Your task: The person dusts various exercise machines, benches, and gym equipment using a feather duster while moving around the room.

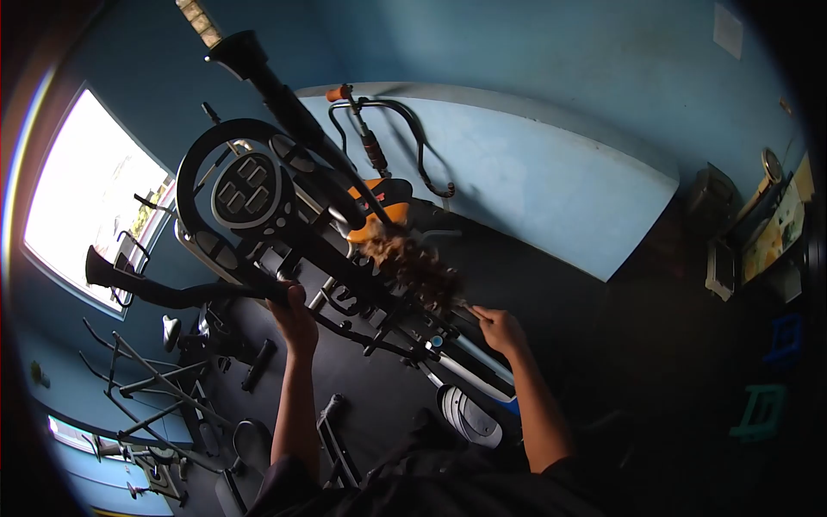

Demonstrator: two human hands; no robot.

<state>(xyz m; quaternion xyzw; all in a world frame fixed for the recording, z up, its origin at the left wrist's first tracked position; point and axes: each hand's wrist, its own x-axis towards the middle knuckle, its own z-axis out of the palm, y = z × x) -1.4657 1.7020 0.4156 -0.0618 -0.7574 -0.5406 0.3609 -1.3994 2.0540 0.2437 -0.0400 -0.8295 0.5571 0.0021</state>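
An exercise machine with a round console (250,191) and long black handlebars stands in front of me. My left hand (295,323) is wrapped round the lower end of its left handlebar (185,295). My right hand (498,329) is closed on the thin handle of a brown, fluffy duster (418,271). The duster's fibres lie over the machine's central frame, below the console, and are somewhat blurred. A grey foot pedal (468,417) shows below my right hand.
A bright window (90,194) is at the left, with more exercise machines (159,379) below it. A low light-blue wall (534,172) runs behind an orange and black seat (383,215). Blue (784,338) and green (760,412) plastic objects stand at the right.
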